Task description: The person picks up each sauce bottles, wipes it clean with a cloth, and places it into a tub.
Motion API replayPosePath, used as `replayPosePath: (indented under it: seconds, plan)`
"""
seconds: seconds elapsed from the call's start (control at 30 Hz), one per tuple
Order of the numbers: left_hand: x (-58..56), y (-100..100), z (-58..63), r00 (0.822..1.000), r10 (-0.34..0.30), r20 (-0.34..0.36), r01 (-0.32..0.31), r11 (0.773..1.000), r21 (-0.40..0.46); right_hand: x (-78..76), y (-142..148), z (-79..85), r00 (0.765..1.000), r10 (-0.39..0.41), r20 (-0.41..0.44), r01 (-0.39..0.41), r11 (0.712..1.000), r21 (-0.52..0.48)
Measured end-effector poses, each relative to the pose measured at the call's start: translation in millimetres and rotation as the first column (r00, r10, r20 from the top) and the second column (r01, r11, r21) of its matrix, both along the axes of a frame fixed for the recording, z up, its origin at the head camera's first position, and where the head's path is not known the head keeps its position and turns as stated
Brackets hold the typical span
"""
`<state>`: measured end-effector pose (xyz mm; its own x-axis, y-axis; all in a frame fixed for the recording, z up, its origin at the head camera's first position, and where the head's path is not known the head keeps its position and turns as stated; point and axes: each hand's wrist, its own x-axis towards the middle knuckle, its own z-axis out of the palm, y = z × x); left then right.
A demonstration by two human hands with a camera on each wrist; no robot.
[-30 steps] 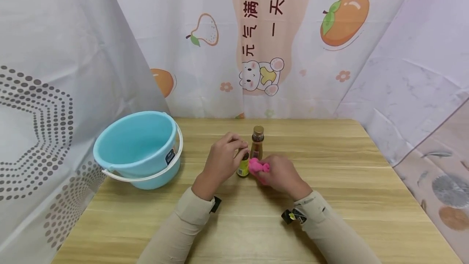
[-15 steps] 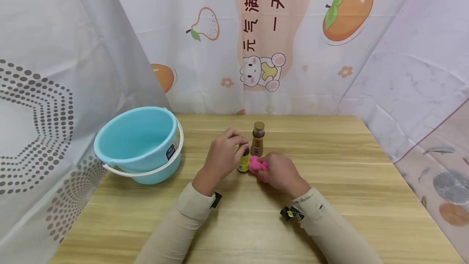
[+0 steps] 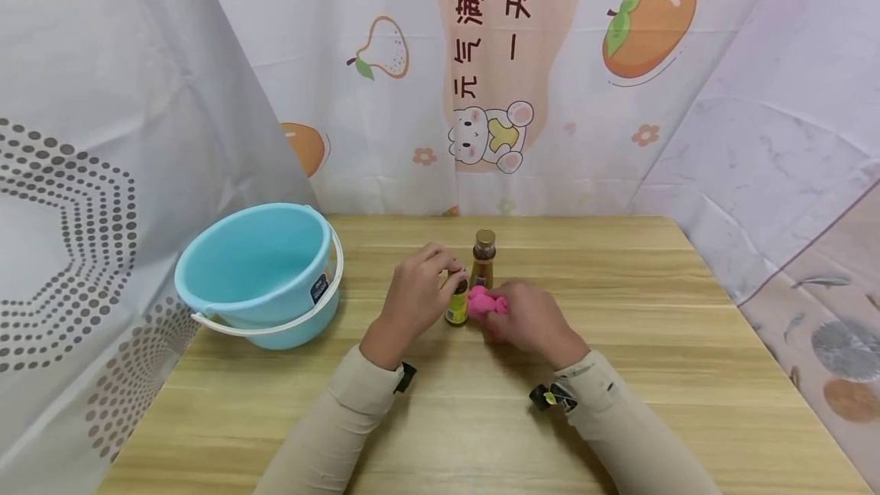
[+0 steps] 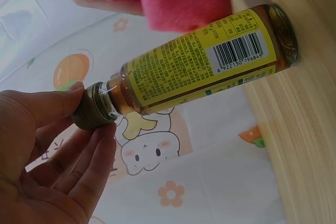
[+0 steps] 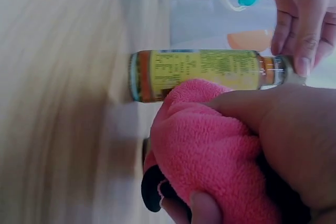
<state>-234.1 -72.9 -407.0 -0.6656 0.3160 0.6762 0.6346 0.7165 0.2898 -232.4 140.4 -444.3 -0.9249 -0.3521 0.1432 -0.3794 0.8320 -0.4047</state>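
Observation:
A glass bottle with a yellow label (image 4: 199,56) stands upright on the table, its barcode showing in the left wrist view. My left hand (image 3: 418,292) pinches the bottle's dark cap (image 4: 92,109) from above with thumb and fingers. In my right hand (image 3: 532,319) is a bunched pink cloth (image 5: 205,145), which lies against the labelled bottle's side. Just behind them stands a second bottle with a gold cap (image 3: 484,260), partly hidden by the cloth and hand. A black part shows at the cloth's lower edge in the right wrist view; what it is I cannot tell.
A light blue bucket (image 3: 283,312) with a white handle (image 3: 234,328) stands at the table's left. The wooden table (image 3: 639,373) ends at a printed curtain (image 3: 385,128) behind, with more curtain on both sides.
The cloth in my right hand has shifted slightly beside the bottle and its folds look different. My left hand stays on the cap. The head view has tilted a little.

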Motion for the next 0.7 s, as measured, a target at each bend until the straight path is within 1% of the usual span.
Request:
replayPosePath:
  seconds: [0.1,0.2,0.27,0.4,0.6,0.7]
  plan:
    - [0.5,0,0.7,1.0,0.007,-0.001,-0.007,1.0,-0.008,-1.1,2,2.8,0.997,0.007,-0.075,-0.008,1.0,-0.022]
    - [0.9,0,1.2,1.0,0.007,0.003,-0.007,1.0,-0.013,-1.4,4,5.4,0.989,0.014,-0.148,-0.021,0.999,-0.05]
    - [1.5,0,1.6,1.0,0.002,0.004,-0.002,1.0,-0.015,-0.8,5,7.3,0.983,0.011,-0.183,-0.025,0.997,-0.075]
    - [2.3,0,1.6,1.0,-0.002,0.006,0.002,1.0,-0.022,1.1,6,11.5,0.974,0.0,-0.227,-0.024,0.994,-0.103]
    - [2.2,0,0.6,1.0,-0.014,0.002,0.014,1.0,-0.021,4.5,6,18.5,0.955,-0.007,-0.296,-0.044,0.985,-0.165]
    - [1.8,0,0.3,1.0,-0.023,0.0,0.023,1.0,-0.017,5.2,5,19.8,0.953,-0.01,-0.301,-0.047,0.982,-0.181]
